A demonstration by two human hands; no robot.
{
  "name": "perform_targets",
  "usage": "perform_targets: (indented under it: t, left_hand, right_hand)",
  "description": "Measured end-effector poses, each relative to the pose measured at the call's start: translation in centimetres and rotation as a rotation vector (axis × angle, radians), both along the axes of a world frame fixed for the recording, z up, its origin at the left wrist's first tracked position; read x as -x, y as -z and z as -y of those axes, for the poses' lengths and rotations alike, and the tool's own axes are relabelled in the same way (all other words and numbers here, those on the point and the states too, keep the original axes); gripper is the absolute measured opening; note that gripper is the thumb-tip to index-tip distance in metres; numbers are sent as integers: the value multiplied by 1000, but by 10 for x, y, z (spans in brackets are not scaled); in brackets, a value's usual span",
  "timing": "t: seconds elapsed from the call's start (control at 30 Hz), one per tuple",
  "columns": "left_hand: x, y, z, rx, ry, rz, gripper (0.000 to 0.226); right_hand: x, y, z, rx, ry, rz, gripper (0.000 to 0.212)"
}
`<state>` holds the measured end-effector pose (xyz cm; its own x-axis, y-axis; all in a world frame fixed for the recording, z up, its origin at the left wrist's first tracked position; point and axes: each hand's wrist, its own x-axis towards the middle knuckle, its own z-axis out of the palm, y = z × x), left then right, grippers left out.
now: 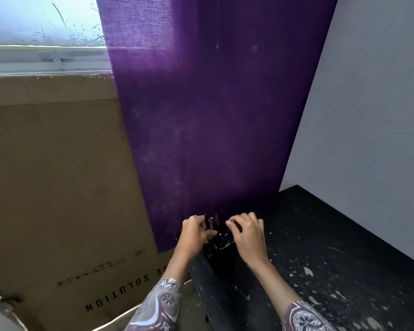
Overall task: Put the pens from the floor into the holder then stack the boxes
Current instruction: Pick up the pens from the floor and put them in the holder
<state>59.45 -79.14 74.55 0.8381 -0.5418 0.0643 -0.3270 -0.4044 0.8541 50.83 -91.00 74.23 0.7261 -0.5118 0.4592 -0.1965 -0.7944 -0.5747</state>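
A black pen holder (221, 256) stands at the near left corner of a black table (320, 259). Several pens (212, 223) stick up from its left side, dark and partly hidden by fingers. My left hand (194, 235) grips the pens at the holder's left rim. My right hand (247, 235) is over the holder's right rim, its fingers curled and its fingertips pinching something small and dark that I cannot make out. No boxes for stacking are identifiable apart from the cardboard at left.
A large brown cardboard box (58, 187) leans at the left, under a window (41, 20). A purple curtain (213, 103) hangs behind the holder. A grey wall (368, 103) bounds the right. The table top is scuffed with pale flecks.
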Motion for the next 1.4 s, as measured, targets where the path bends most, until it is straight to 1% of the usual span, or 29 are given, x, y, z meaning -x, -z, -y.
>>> perform_targets:
  t: [0.03,0.1,0.13,0.2,0.3,0.4,0.5,0.57,0.63,0.77,0.9,1.07,1.17,1.4]
  left_hand:
    - [0,1,1,-20,8,0,3]
    - [0,7,4,-103,5,-19,24]
    - [1,11,6,-144,5,-33,26]
    - [2,17,9,-219,3,-19,18]
    - [5,22,15,-281,-25,22,16]
    - [6,20,14,-301,-53,48,9]
    - [4,25,4,-242,-63,5,20]
    - [3,27,-3,-216,-80,-26,23]
    - [4,26,-9,-217,-93,-13,20]
    - [13,24,-22,-214,-114,23,36]
    - [31,18,-43,-227,-113,46,41]
    - [65,8,-93,-371,-61,150,44]
    - [89,1,-131,-447,-32,177,43]
    - [166,-14,-251,-525,-58,99,48]
  right_hand:
    - [-2,2,0,-34,-1,-30,20]
    - [-5,4,1,-106,10,-79,24]
    - [-6,4,1,-128,13,-95,25]
    - [-7,4,2,-132,10,-130,27]
    - [-10,3,5,-123,-8,-249,28]
    - [-13,2,9,-213,-14,-351,29]
    - [-7,1,8,-278,-49,-444,33]
    - [0,1,4,-356,-60,-393,42]
    - [7,3,1,-376,-42,-264,42]
    - [17,2,-12,-350,0,-82,37]
    - [28,-8,-33,-251,44,55,32]
    - [51,-18,-75,-258,22,62,28]
    - [68,-23,-106,-291,14,43,27]
    - [124,-32,-191,-244,-30,-54,29]
